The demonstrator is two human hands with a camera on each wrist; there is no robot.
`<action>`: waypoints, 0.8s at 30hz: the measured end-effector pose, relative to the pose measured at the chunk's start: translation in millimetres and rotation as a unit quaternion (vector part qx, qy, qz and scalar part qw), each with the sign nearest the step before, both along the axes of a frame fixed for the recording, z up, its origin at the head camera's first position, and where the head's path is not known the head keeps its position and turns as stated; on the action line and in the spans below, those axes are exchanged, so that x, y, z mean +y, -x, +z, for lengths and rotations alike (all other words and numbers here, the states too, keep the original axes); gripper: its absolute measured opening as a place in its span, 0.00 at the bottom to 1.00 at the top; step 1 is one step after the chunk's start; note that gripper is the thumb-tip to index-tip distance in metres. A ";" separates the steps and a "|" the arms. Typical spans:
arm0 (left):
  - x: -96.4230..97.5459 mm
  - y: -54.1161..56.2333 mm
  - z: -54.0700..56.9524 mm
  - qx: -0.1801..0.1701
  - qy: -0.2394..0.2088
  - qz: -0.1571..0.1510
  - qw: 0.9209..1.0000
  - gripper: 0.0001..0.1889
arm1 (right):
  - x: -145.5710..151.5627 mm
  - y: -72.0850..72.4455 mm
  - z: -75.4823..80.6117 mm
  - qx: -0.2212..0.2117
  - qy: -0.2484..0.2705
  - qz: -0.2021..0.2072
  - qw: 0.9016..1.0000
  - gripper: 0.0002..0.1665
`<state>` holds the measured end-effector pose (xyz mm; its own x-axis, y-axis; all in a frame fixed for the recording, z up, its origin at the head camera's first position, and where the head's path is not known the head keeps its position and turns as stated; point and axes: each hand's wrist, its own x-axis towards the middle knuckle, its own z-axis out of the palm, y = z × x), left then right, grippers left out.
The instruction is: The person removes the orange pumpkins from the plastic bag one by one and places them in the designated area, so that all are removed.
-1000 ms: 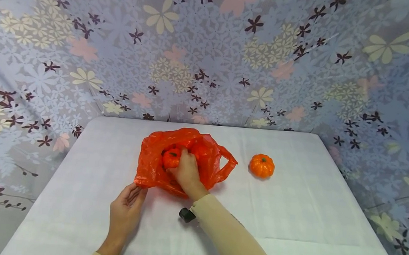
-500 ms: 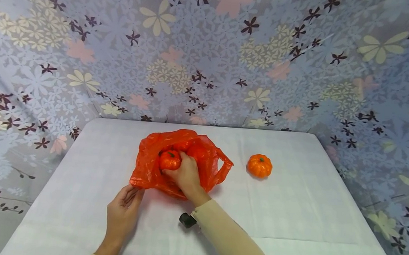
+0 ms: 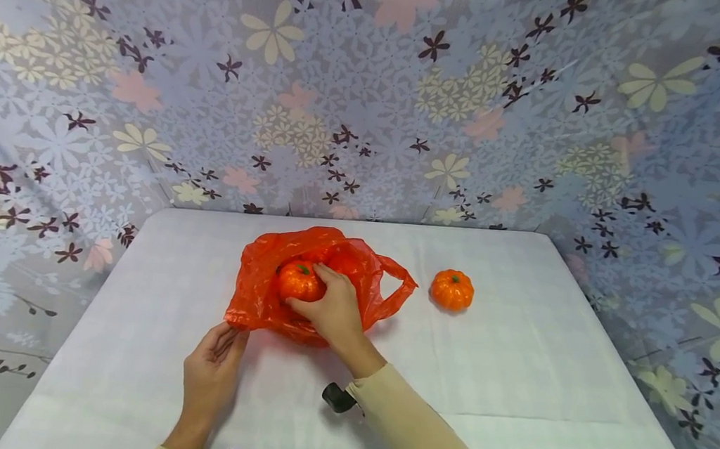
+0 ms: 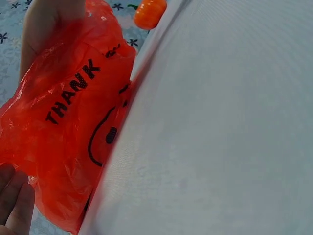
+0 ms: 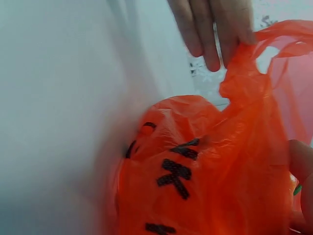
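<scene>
A red plastic bag [image 3: 257,273] lies open on the white table, with black "THANK" lettering on its side in the left wrist view. My left hand [image 3: 212,364] pinches the bag's near left edge. Inside the bag's mouth, my right hand [image 3: 336,307] grips a small orange pumpkin [image 3: 300,282] with a green stem, thumb on the near side and fingers behind. Other reddish round shapes show behind it in the bag, partly hidden by the plastic. In the right wrist view, the left hand's fingers [image 5: 210,29] are at the bag's handle.
A second small orange pumpkin [image 3: 452,290] sits on the table [image 3: 533,365] to the right of the bag. The bag's loop handle [image 3: 400,291] sticks out toward it. A flowered cloth [image 3: 369,112] hangs behind the table.
The right hand has raised the pumpkin slightly toward the bag's mouth, so more of the pumpkin shows. The left hand keeps hold of the bag's edge. The whole head view has shifted a little.
</scene>
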<state>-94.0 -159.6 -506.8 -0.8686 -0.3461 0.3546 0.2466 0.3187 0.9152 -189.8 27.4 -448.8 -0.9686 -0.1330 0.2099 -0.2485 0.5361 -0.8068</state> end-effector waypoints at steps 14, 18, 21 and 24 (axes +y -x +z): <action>-1.0 -0.1 4.4 -0.004 0.004 0.001 1.000 0.14 | 31.5 -11.1 19.8 0.064 0.037 -0.025 0.997 0.43; 1.0 0.5 6.9 -0.007 0.005 -0.002 1.000 0.14 | 44.5 -12.9 25.5 0.065 0.043 -0.039 0.996 0.44; 2.8 2.1 6.9 -0.011 0.008 0.001 1.000 0.14 | 54.5 -12.3 27.8 0.079 0.049 -0.049 0.994 0.43; 3.2 3.2 5.8 -0.006 0.007 0.002 1.000 0.14 | 62.9 -11.0 29.5 0.096 0.059 -0.057 0.992 0.43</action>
<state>-97.2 -156.4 -501.0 -0.8711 -0.3446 0.3500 0.2352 0.3331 0.9131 -178.8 90.3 -419.3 -0.9169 0.0113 0.3988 -0.3461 0.4746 -0.8093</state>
